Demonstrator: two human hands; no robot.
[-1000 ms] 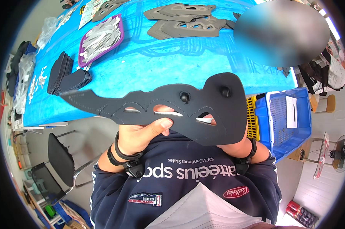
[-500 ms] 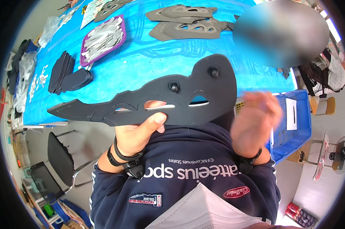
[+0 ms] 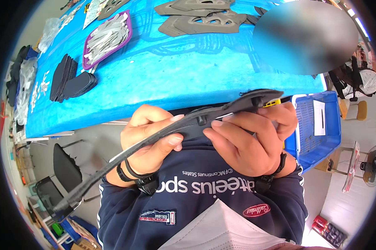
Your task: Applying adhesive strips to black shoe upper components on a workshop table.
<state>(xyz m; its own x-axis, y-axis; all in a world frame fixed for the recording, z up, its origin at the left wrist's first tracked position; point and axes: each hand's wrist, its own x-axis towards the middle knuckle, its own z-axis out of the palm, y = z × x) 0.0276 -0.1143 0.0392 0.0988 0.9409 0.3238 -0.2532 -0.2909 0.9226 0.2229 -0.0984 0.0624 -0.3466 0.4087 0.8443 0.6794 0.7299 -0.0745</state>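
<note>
A long dark grey foam piece [image 3: 189, 124] with a pointed end and round black knobs is held nearly edge-on above my lap. It slants from the lower left up to the right. My left hand [image 3: 148, 139] pinches it near the middle, thumb on the near side and fingers on the far side. My right hand [image 3: 254, 139] has its bent fingers closed on the wider end, close to the knobs. The tips of some right fingers are hidden behind the piece.
Ahead is a blue-covered table [image 3: 154, 83]. On it are a purple tray [image 3: 130, 31] of pale strips, stacked black pieces [image 3: 71, 83] and similar grey foam pieces [image 3: 204, 26]. A blue crate [image 3: 321, 146] stands at right; a black chair [image 3: 67, 166] is at left.
The foam piece has turned from face-on to nearly edge-on, its pointed end swinging down and toward me. My right hand has moved left and taken hold of the wide end.
</note>
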